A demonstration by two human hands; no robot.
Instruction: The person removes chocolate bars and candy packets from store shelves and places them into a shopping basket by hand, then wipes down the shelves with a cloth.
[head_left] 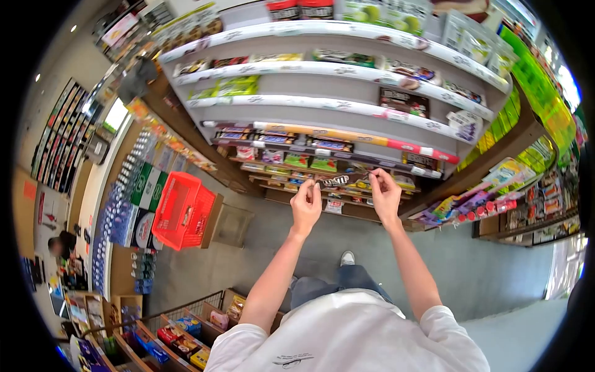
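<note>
A dark brown candy packet with white lettering [336, 181], which looks like M&M's, is stretched level between my two hands in front of the lower shelves. Thumb and fingers of my left hand [305, 204] pinch its left end. My right hand [385, 195] is closed in a pinch at the right end, where the dark wrapper blends into the shelf behind. Just beyond my hands, the candy shelf unit [297, 115] holds bars, bags and small packs in several rows. Green packs [322, 163] lie on a low shelf behind the packet.
A red shopping basket [186, 211] stands to the left, beside bottled drinks [118, 204] along a counter. Wooden bins of snacks [176, 341] are at the lower left. Hanging goods [477, 192] line the right side. Grey floor [279, 226] lies around my feet. Another person is at far left.
</note>
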